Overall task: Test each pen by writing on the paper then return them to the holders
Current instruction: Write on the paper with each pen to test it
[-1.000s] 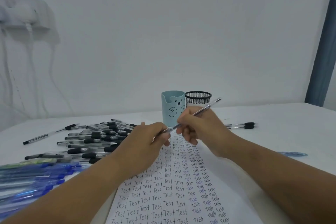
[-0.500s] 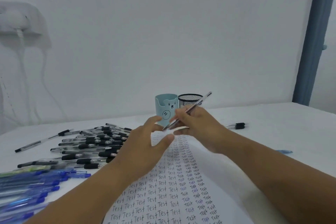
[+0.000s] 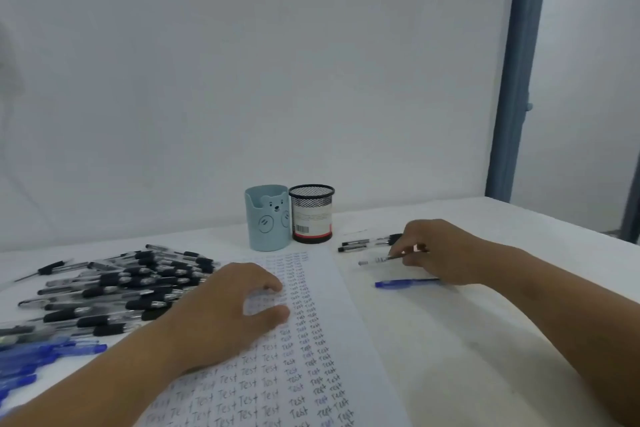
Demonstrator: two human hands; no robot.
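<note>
Right hand (image 3: 438, 250) moved right with pen (image 3: 379, 259); left hand (image 3: 235, 302) lowered onto paper (image 3: 311, 340)

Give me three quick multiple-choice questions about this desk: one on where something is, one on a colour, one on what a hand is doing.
1. Where does the mesh holder stand?
A. Right beside the bear holder
B. On the paper
C. Among the pile of pens

2. What colour is the lone pen lying nearest the right hand?
A. Red
B. Blue
C. Green

3. What is the right hand doing?
A. Lying flat on the paper
B. Pinching a clear pen
C. Reaching into a holder

Answers:
1 A: the two holders stand side by side beyond the paper.
2 B: its barrel is plainly blue.
3 B: its fingers close on one end of the pen, low over the table.
</note>
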